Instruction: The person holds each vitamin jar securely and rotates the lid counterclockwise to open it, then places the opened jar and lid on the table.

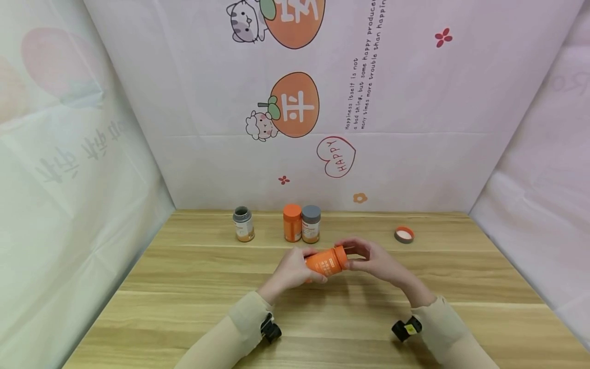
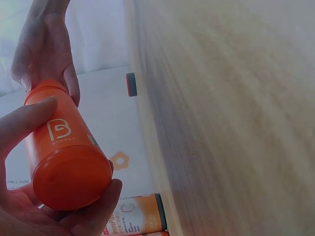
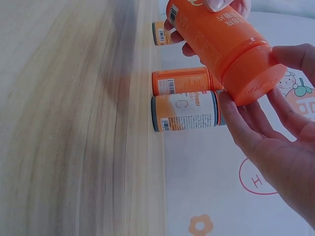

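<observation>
My left hand (image 1: 291, 269) grips the body of an orange pill bottle (image 1: 324, 262), thumb across its near side. The bottle is held tilted over, its base toward the left and its orange cap (image 1: 341, 256) toward the right. Around that cap curl the thumb and fingers of my right hand (image 1: 375, 261). In the left wrist view the orange base (image 2: 71, 179) faces the camera, cradled by the left fingers. Seen from the right wrist, the cap's top (image 3: 261, 81) sits between thumb and fingers, still on the bottle's neck.
Along the back of the wooden table (image 1: 193, 287) stand an uncapped bottle (image 1: 244, 229) with a grey neck, an orange-capped bottle (image 1: 292, 224) and a grey-capped bottle (image 1: 311, 225) side by side. A loose grey-and-orange cap (image 1: 404, 235) lies upturned at right. A printed cloth (image 1: 207, 154) hangs behind.
</observation>
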Demonstrator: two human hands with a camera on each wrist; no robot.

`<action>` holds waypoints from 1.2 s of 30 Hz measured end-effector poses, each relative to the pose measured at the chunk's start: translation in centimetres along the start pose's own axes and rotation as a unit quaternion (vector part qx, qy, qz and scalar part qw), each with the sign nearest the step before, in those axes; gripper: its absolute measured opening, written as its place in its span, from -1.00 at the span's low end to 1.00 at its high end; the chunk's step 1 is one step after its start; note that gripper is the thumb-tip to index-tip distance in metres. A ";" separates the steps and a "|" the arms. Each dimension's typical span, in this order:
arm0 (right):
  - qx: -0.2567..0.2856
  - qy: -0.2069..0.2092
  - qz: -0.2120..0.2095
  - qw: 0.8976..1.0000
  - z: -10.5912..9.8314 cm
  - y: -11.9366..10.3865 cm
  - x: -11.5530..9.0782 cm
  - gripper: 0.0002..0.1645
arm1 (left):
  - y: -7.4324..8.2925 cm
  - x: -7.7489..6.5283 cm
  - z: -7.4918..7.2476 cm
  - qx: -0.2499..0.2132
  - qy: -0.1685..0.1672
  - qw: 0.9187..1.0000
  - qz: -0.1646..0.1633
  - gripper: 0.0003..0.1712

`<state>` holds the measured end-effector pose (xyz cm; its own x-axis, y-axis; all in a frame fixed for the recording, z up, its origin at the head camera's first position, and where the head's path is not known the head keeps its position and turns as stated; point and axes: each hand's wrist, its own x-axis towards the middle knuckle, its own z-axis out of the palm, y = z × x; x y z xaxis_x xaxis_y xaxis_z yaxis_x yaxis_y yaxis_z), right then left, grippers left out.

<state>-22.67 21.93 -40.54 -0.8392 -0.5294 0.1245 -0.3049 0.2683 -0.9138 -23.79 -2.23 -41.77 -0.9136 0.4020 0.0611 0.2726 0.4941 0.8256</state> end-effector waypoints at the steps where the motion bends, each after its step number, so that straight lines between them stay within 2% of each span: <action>1: 0.001 -0.001 -0.003 1.000 0.0 0.0 0.0 -0.43 | 0.0 0.0 0.0 0.000 0.000 1.000 0.001 -0.30; 13: 0.046 -0.029 -0.040 0.998 -0.2 0.4 0.0 -0.39 | -0.3 0.1 0.3 0.004 0.000 1.000 0.000 -0.29; 20: 0.051 -0.033 -0.055 0.997 -0.3 0.5 0.0 -0.41 | -0.2 0.0 0.3 -0.003 0.001 1.000 -0.001 -0.30; 31: 0.032 -0.017 -0.053 0.998 -0.3 0.5 -0.1 -0.44 | -0.4 0.2 0.5 0.001 0.002 1.000 -0.002 -0.31; 36: 0.007 0.015 -0.014 1.000 -0.1 0.1 -0.2 -0.50 | -0.4 0.2 0.5 0.004 0.002 1.000 -0.002 -0.30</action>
<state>-22.60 22.16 -40.61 -0.8437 -0.5116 0.1625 -0.3228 0.2418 -0.9151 -23.91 -1.93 -42.34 -0.9158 0.3971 0.0604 0.2719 0.5022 0.8209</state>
